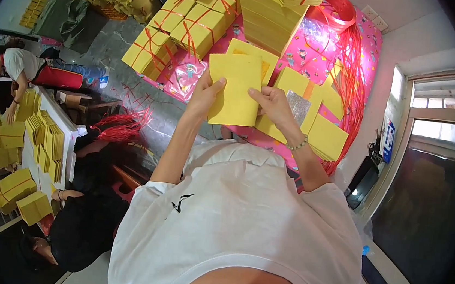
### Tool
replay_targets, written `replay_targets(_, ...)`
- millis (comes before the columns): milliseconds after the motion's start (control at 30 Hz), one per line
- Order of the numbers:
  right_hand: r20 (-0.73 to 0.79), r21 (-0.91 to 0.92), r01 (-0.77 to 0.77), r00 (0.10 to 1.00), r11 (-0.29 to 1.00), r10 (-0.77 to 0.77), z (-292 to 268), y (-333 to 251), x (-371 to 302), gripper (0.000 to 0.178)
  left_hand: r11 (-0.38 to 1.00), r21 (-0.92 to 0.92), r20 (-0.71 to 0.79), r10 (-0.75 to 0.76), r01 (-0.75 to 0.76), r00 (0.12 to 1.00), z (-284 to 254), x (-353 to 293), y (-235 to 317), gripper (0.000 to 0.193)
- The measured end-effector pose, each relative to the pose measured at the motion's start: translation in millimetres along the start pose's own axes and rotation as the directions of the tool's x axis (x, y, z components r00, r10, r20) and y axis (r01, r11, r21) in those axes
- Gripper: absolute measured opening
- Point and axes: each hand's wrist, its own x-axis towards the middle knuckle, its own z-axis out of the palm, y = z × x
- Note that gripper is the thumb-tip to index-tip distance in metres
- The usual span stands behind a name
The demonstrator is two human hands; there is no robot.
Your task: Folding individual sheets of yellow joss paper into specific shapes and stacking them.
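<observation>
Between my two hands is a yellow paper rectangle (235,91), upright and facing me; whether it is one sheet or a thin stack I cannot tell. My left hand (204,95) grips its left edge, thumb on the front. On the opposite edge my right hand (275,105), with a beaded bracelet at the wrist, pinches it between thumb and fingers. Behind it lies more yellow paper (247,48) with an orange patch. Beside my right hand is a yellow sheet with a silver square (299,110), and nearer me a yellow paper stack (326,139).
Yellow bundles (197,27) tied with red strips stand at the back left of the pink patterned tablecloth (369,51). Red plastic strips (351,93) hang along the right. At the left, other people work at a white table (70,121) with yellow stacks. Red strips (125,124) litter the floor.
</observation>
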Motion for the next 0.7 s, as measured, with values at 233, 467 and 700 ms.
replay_targets(233,0.025,-0.052,-0.032,0.999,0.998,0.033,3.3,9.7,0.2,0.029,0.999,-0.009,-0.064,0.051,-0.052,0.997,-2.5,-0.6,-6.1,0.037)
replay_targets(467,0.048,0.023,-0.032,0.998,0.999,0.031,15.4,11.4,-8.9,0.028,0.993,-0.003,-0.173,0.112,-0.114,0.979,-9.1,-1.1,-8.3,0.035)
replay_targets(700,0.035,0.103,-0.047,0.998,0.994,0.043,24.5,25.5,-2.6,0.026,0.982,-0.087,-0.272,0.137,-0.166,0.952,-21.8,-4.4,-8.7,0.030)
